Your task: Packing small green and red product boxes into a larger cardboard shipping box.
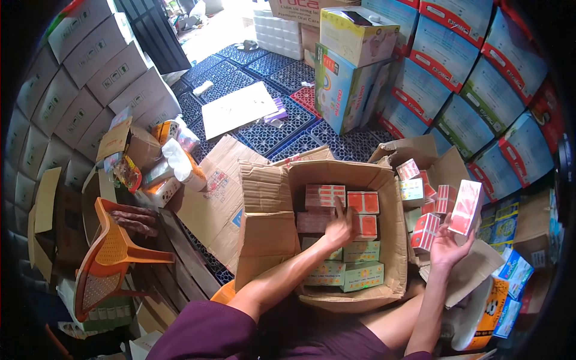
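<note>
My left hand (341, 228) is inside an open cardboard box (396, 234), its fingers extended over small red-and-white cartons (326, 195); it seems to hold nothing. Green cartons (362, 275) lie in the near part of the same box. To the right, my right hand (451, 243) holds up a red-and-white pack wrapped in shiny film (465, 207), gripped near its lower end. That pack is above a second open cardboard box (454, 166), where more red-and-white packs (425, 230) and a green-and-white carton (411, 189) lie loosely.
An orange plastic chair (112, 247) lies tilted at left beside wooden planks (180, 261). Flattened cardboard (216, 193) and a white board (239, 109) lie on blue plastic floor grating (270, 139). Stacked white cartons (96, 49) stand at left, blue-and-red boxes (423, 90) at right.
</note>
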### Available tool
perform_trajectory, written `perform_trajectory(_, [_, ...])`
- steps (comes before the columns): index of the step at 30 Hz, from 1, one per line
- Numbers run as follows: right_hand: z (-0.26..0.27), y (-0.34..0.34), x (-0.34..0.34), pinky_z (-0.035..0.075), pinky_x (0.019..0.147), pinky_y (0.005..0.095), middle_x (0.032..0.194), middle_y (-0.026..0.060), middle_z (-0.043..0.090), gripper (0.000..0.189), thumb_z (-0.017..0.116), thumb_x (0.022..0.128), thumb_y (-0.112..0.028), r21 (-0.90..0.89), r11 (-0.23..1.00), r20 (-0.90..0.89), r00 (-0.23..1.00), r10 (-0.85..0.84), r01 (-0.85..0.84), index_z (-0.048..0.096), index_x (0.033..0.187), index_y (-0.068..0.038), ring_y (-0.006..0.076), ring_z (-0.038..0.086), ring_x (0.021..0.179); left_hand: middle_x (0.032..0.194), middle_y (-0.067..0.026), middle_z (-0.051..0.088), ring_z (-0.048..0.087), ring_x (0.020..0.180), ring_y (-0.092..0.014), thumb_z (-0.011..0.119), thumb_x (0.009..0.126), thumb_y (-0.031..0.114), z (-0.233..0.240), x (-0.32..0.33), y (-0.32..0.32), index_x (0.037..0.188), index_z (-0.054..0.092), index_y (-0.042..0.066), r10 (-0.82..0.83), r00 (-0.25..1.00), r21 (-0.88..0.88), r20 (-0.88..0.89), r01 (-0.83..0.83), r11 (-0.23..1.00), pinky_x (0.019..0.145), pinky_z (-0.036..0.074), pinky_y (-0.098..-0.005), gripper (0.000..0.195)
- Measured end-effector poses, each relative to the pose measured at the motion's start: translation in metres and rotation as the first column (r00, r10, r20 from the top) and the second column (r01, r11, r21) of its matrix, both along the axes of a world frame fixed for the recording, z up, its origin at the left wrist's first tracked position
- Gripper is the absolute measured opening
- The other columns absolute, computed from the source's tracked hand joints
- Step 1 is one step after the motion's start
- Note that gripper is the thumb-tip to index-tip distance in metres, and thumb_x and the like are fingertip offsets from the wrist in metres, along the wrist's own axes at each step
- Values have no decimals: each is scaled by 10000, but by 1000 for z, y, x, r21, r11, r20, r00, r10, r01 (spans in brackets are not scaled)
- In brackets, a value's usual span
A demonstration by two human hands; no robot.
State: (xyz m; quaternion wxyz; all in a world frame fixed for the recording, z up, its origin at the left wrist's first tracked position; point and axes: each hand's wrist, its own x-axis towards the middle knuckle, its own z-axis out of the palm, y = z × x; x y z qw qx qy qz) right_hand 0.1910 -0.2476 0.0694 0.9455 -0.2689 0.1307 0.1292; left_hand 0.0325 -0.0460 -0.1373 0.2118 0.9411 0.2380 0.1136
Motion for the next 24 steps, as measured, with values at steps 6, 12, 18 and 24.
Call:
perform_trajectory(6, [-17,-1,5,439,614,288,1115,130,633,496,627,886,-369,-89,987,-129,984,120,-132,532,1238,-32,200,611,890,1318,-549,197,627,560,-466,609,801,228,-11,-1,0,1279,401,-90,-116,985,283,129,75,956,341,478,-384,611])
perform_trajectory(12, [-7,8,-10,406,555,242,947,70,669,335,502,970,-231,-291,953,383,903,196,-84,552,1238,-36,120,551,683,1323,-543,210,606,499,-391,609,809,237,6,-4,-6,1278,408,-79,-48,996,169,76,35,985,342,472,-380,600])
perform_trajectory(18, [-3,19,-13,393,538,222,897,40,639,312,528,960,-210,-343,929,332,907,258,-138,558,1220,-40,90,508,641,1321,-501,287,599,491,-346,617,817,286,20,0,-13,1406,307,-85,79,997,45,0,-79,996,342,446,-374,762])
perform_trajectory(24, [-6,20,-18,374,543,227,895,43,638,286,538,947,-190,-375,910,309,901,304,-179,570,1186,-35,90,481,618,1177,-318,454,618,775,-351,580,814,248,12,7,4,1378,350,-89,164,986,356,-21,-146,923,747,499,-517,696])
